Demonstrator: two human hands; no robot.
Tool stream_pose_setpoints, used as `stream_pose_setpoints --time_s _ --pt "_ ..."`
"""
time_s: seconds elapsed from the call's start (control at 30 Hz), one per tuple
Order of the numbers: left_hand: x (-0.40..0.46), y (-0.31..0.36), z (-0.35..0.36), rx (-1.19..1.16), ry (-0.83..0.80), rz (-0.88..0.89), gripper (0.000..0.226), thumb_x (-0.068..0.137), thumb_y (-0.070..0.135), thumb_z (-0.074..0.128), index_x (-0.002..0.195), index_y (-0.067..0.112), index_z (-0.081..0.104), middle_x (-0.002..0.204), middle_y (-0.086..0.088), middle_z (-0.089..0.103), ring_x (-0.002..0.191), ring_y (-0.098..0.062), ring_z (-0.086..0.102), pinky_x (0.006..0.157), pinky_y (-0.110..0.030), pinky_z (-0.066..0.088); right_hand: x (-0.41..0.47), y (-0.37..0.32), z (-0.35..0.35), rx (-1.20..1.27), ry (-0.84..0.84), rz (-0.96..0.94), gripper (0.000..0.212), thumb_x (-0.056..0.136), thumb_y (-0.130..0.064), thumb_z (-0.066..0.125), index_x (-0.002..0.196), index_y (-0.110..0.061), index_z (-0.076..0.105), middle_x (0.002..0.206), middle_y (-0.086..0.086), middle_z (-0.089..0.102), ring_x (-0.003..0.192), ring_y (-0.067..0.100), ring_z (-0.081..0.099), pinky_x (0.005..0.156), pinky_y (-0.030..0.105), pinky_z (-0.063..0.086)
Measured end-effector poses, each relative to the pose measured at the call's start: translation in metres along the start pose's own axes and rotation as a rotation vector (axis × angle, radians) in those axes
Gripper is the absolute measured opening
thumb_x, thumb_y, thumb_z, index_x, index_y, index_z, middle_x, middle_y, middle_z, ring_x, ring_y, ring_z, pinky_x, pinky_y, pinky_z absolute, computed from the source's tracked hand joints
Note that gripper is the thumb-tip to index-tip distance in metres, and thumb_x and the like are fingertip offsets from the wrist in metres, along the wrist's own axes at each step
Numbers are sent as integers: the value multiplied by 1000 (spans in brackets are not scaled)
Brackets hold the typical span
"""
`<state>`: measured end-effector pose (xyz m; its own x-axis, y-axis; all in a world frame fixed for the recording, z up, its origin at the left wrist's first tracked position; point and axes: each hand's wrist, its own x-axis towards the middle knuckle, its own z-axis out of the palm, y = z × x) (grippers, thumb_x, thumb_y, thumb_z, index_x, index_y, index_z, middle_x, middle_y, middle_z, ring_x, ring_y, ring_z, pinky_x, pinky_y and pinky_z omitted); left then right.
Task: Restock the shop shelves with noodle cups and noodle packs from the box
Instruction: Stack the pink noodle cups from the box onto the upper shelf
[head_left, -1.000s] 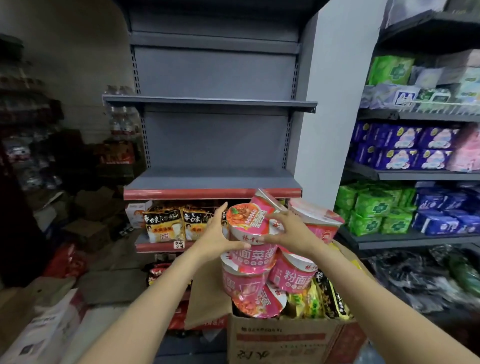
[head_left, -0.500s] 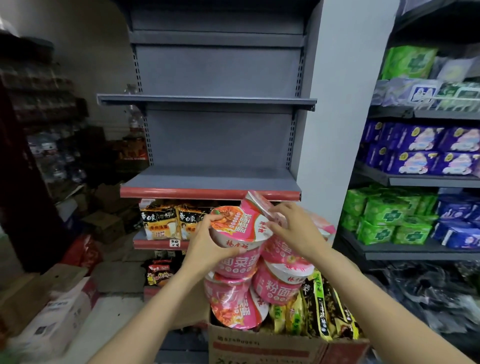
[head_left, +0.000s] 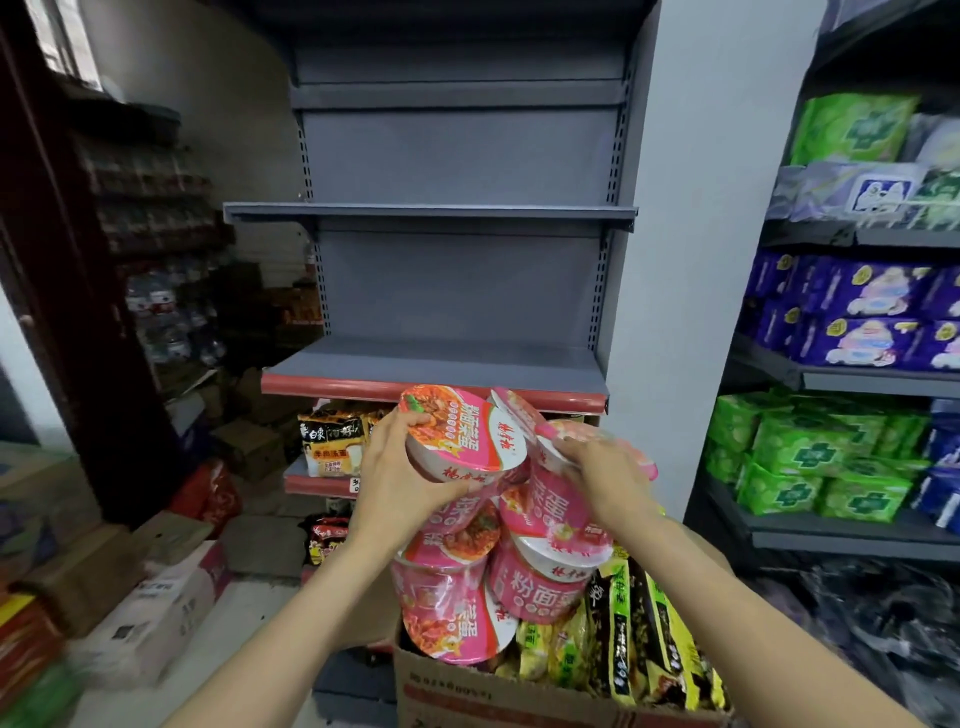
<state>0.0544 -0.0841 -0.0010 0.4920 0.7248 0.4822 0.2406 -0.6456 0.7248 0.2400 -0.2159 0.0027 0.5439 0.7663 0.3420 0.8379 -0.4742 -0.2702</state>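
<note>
Pink noodle cup (head_left: 460, 434) tilted, gripped at its side by left hand (head_left: 397, 480), fingers curled round it. Right hand (head_left: 605, 480) clamps neighbouring cup (head_left: 558, 499). Below hands: box (head_left: 498, 691) with more cups, noodle packs (head_left: 631, 639). Grey shelf (head_left: 436, 364) just above, behind.

A small shop; grey metal shelving (head_left: 436, 358) with a red price strip stands ahead; side shelves (head_left: 852, 376) carry stacked green and purple packs. Cartons (head_left: 156, 613) crowd the floor; noodle packs (head_left: 330, 441) sit lower down.
</note>
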Motion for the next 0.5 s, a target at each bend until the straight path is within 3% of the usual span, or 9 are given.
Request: stream_pose_setpoints --time_s 0.1,0.23,0.37,0.5 --pt "-5 5 3 12 18 -5 84 49 53 85 115 44 34 137 8 36 128 -14 37 106 -44 38 -8 7 -3 49 38 0 27 94 -31 47 117 -37 60 110 1 68 102 26 61 76 39 53" --pt "-11 13 0 3 46 -1 81 51 50 85 116 40 37 135 9 39 127 -13 38 105 -39 38 -15 15 -12 174 60 18 33 94 -28 51 126 -36 56 120 1 65 105 24 61 74 30 48" --pt "-13 19 -7 3 79 5 79 53 46 86 117 35 41 130 9 43 121 -10 41 100 -33 39 -14 10 -24 280 54 19 32 94 -26 52 124 -37 57 109 0 69 99 22 63 70 31 50" --pt "-13 22 -15 -1 121 -18 84 53 43 87 123 29 44 131 7 44 120 -12 43 98 -33 43 -9 -1 -37 412 96 5 27 91 -22 57 116 -28 65 104 0 72 96 20 65 77 36 53"
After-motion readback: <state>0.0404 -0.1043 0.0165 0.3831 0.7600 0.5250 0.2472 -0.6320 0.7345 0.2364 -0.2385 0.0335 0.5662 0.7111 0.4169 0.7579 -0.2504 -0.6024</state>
